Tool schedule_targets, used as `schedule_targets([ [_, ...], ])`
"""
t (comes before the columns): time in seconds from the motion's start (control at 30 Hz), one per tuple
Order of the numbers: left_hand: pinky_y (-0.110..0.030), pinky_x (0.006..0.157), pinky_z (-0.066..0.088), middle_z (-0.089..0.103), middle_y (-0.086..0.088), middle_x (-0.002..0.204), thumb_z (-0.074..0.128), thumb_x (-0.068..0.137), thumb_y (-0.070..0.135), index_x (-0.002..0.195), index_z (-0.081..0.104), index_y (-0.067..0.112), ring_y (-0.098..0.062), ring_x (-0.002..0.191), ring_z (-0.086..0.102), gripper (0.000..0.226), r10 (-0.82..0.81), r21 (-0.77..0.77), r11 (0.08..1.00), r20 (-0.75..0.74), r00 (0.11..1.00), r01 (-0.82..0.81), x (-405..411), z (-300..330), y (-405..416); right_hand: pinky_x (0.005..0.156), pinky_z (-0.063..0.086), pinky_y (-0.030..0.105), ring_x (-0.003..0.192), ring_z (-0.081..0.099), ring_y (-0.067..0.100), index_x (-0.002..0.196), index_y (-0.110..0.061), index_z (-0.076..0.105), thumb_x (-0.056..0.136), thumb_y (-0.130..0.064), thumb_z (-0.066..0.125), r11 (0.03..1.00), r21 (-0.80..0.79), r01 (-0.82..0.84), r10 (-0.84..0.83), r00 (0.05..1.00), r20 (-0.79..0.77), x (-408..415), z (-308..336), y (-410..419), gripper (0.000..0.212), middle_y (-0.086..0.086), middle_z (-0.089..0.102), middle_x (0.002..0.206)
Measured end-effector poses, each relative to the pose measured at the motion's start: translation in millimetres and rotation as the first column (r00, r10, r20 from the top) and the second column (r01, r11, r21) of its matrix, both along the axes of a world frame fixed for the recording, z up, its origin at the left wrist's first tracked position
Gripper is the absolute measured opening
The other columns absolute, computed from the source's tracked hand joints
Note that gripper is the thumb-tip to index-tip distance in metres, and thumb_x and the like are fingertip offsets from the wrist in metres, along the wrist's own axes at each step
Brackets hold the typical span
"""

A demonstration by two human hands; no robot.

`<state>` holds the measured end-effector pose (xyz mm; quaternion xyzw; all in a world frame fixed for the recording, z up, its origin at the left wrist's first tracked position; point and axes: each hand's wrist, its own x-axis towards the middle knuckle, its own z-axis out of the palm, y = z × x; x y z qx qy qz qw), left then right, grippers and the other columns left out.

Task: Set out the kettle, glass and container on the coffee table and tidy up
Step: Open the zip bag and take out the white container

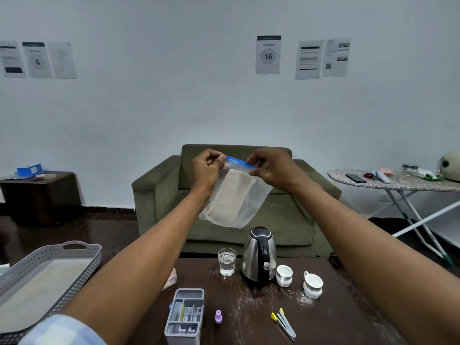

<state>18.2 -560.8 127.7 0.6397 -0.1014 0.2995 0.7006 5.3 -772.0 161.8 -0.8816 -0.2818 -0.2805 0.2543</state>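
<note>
I hold a clear zip bag with a blue seal strip up in the air above the coffee table; a folded beige cloth lies inside it. My left hand pinches the left end of the seal, and my right hand pinches the seal further right. Below on the table stand a steel kettle with a black handle and a glass holding water just left of it. A grey compartment container with small tools sits near the table's front.
Two white cups, a small purple bottle, yellow-tipped tweezers and a pink item lie on the table. A grey perforated basket sits at the left. A green sofa stands behind, an ironing board at the right.
</note>
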Motion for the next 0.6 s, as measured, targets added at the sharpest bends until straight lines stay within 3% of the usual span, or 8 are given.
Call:
schedule_targets([
  [0.07,-0.02,0.065,0.055,0.07,-0.004,0.076,0.071,0.094,0.005,0.085,0.071,0.009,-0.012,0.07,0.064,0.009,0.001,0.002,1.0,0.007,1.0,-0.001,-1.6,1.2,-1.2,0.074,0.05,0.024,0.081,0.065,0.009,0.089,-0.021,0.077,0.086,-0.014,0.083,1.0,-0.018,0.01,-0.01,1.0,0.015,-1.5,3.1,8.3,0.009,-0.009,0.069,0.088],
  [0.17,-0.02,0.065,0.056,0.072,-0.001,0.076,0.072,0.093,0.006,0.085,0.073,0.009,-0.01,0.071,0.066,0.009,0.006,-0.017,1.0,-0.004,1.0,-0.006,-2.5,1.6,-0.4,0.069,0.042,0.018,0.079,0.063,0.006,0.084,-0.023,0.077,0.088,-0.015,0.081,0.999,-0.022,0.035,-0.033,0.998,0.055,-1.7,5.9,12.4,0.01,-0.008,0.068,0.088],
  [0.3,-0.034,0.075,0.058,0.072,-0.003,0.077,0.073,0.092,0.008,0.082,0.073,0.011,-0.016,0.076,0.066,0.01,0.014,-0.043,0.999,-0.017,1.0,-0.015,-2.5,1.8,-1.5,0.07,0.035,-0.002,0.076,0.061,0.014,0.087,-0.016,0.083,0.089,-0.012,0.08,0.996,0.002,0.084,-0.082,0.975,0.207,-7.4,4.4,12.6,0.006,-0.001,0.069,0.095],
  [0.4,-0.043,0.081,0.06,0.072,-0.002,0.077,0.074,0.09,0.014,0.08,0.073,0.014,-0.017,0.078,0.066,0.01,0.042,-0.049,0.998,-0.04,0.998,-0.044,-1.9,2.6,-4.1,0.072,0.034,-0.004,0.074,0.064,0.018,0.086,-0.014,0.082,0.088,-0.008,0.079,0.999,0.017,0.042,-0.045,0.97,0.24,-11.2,3.7,12.1,0.007,0.001,0.073,0.091],
  [0.47,-0.047,0.083,0.061,0.072,0.0,0.076,0.074,0.088,0.016,0.076,0.073,0.017,-0.017,0.077,0.067,0.012,0.048,-0.058,0.997,-0.057,0.997,-0.051,-1.3,3.5,-6.1,0.073,0.043,0.004,0.076,0.071,0.018,0.085,-0.017,0.079,0.088,-0.01,0.076,1.0,0.029,-0.002,-0.002,0.992,0.129,-12.4,7.3,12.5,0.008,-0.002,0.077,0.084],
  [0.53,-0.049,0.082,0.061,0.072,-0.003,0.077,0.074,0.087,0.017,0.077,0.074,0.015,-0.018,0.077,0.068,0.011,0.033,-0.073,0.997,-0.067,0.997,-0.037,-0.7,4.7,-8.3,0.078,0.06,0.027,0.078,0.076,0.016,0.085,-0.019,0.076,0.087,-0.011,0.074,0.999,0.03,-0.037,0.039,0.995,-0.094,-12.8,12.8,13.8,0.008,-0.002,0.079,0.079],
  [0.6,-0.045,0.081,0.06,0.073,-0.004,0.077,0.074,0.088,0.016,0.075,0.073,0.017,-0.02,0.077,0.069,0.014,0.007,-0.081,0.997,-0.07,0.998,-0.013,-0.5,6.5,-10.6,0.085,0.065,0.043,0.08,0.079,0.018,0.085,-0.019,0.072,0.086,-0.01,0.07,0.998,0.042,-0.053,0.061,0.974,-0.218,-13.7,18.0,15.3,0.01,0.002,0.081,0.08],
])
